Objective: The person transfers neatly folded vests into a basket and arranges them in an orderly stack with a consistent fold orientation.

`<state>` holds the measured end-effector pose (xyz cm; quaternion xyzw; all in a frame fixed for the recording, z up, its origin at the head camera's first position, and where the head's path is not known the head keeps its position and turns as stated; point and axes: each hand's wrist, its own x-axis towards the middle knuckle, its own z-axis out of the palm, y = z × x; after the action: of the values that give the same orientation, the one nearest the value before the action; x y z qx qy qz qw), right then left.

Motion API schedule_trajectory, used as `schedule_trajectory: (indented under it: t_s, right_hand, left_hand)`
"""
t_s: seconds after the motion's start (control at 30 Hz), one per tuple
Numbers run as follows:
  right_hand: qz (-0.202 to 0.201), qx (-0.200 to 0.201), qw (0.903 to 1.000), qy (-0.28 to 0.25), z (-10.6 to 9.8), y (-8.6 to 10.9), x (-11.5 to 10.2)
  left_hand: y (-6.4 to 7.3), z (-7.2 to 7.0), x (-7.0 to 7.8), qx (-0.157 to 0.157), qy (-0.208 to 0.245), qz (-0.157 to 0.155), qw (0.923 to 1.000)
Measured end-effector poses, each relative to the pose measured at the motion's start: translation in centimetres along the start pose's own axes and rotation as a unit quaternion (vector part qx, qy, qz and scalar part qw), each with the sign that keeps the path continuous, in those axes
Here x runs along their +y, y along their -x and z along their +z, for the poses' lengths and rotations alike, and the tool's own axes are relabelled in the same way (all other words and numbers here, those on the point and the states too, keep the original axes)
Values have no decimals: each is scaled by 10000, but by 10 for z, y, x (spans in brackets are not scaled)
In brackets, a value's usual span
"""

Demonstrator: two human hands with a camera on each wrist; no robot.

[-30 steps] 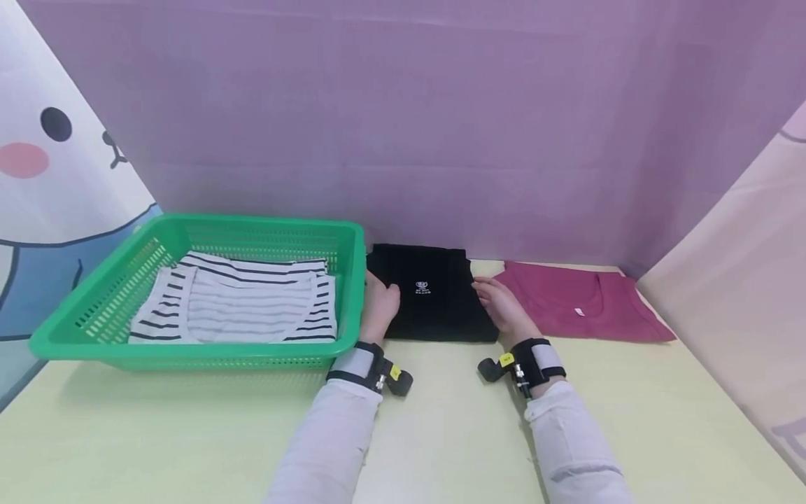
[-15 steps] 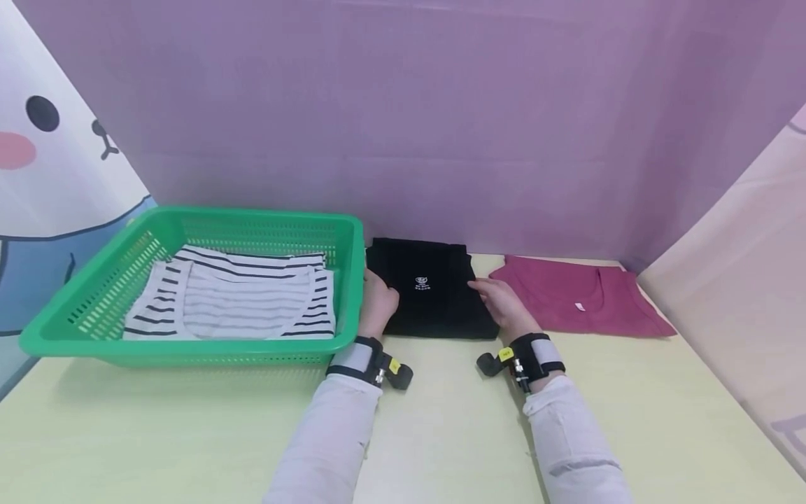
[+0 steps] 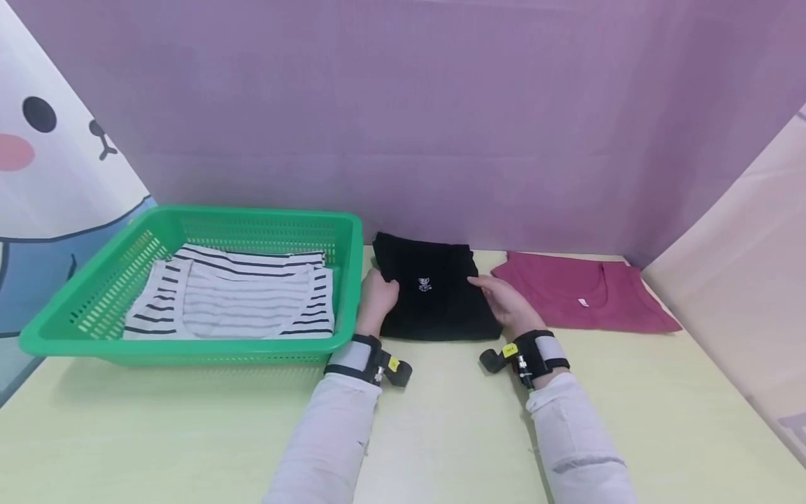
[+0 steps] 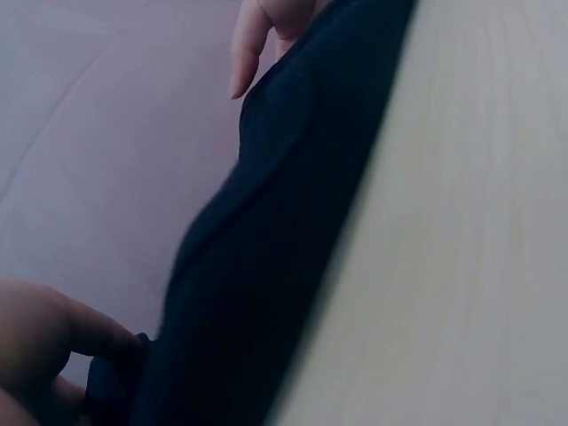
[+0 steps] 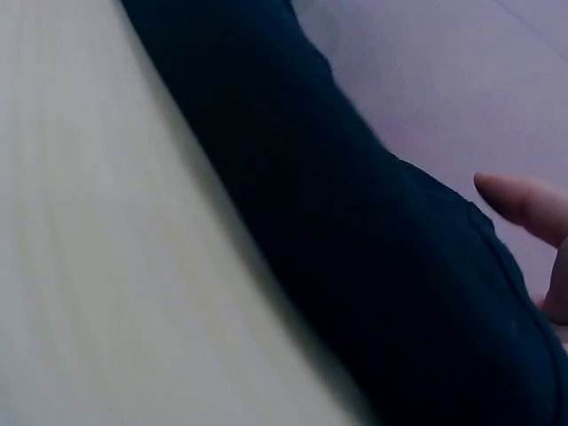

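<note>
The left hand [image 3: 377, 299] and right hand [image 3: 508, 302] each pinch a side edge of the folded black garment [image 3: 434, 311], between the green basket [image 3: 208, 347] and maroon top [image 3: 554, 290]. Its white print [image 3: 425, 284] and the top's neck tag [image 3: 583, 302] are too small to read. Pale tabletop [image 3: 441, 427] borders its near edge.

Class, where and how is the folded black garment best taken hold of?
The black garment is probably best gripped by its two side edges, the left hand from the left and the right hand from the right; it is folded wide and flat, so one-sided lifting might unfold it.
</note>
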<state>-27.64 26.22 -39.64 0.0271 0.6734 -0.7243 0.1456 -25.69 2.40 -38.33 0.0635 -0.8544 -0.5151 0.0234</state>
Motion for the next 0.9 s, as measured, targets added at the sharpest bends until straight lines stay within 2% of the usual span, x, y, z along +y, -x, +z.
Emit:
schedule_trajectory:
  t_s: [0.2, 0.3, 0.37, 0.43, 0.5, 0.6, 0.67, 0.7, 0.77, 0.9]
  right_hand:
    - [246, -560, 9981, -7, -5, 4, -4]
    - [179, -710, 9973, -10, -12, 1, 2]
    - [155, -727, 9972, -21, -14, 2, 3]
    - [171, -822, 9963, -183, -15, 4, 2]
    - [361, -1124, 9918, -490, -16, 7, -1]
    - [554, -1601, 9818, -856, -15, 11, -7]
    - [683, -1757, 9772, -975, -15, 12, -10]
    - [686, -1769, 9770, -977, -15, 12, -10]
    - [683, -1635, 9807, -825, -15, 11, -9]
    - [495, -1042, 9933, 92, -17, 5, -4]
  left_hand:
    - [0, 0, 5, -219, 167, 18, 9996]
    - [3, 0, 7, -515, 528, -243, 9970]
    - [3, -1, 9, -788, 844, -520, 9920]
    - [3, -2, 11, -1071, 1167, -837, 9838]
    - [3, -2, 13, -1275, 1532, -1125, 9735]
    - [0, 2, 15, -1393, 2461, -1404, 9488]
    - [-2, 4, 14, -1364, 3050, -1513, 9303]
    - [-3, 6, 14, -1334, 3304, -1538, 9216]
    - [-4, 9, 12, -1295, 3605, -1528, 9110]
    - [-7, 13, 7, -1341, 3871, -1380, 9017]
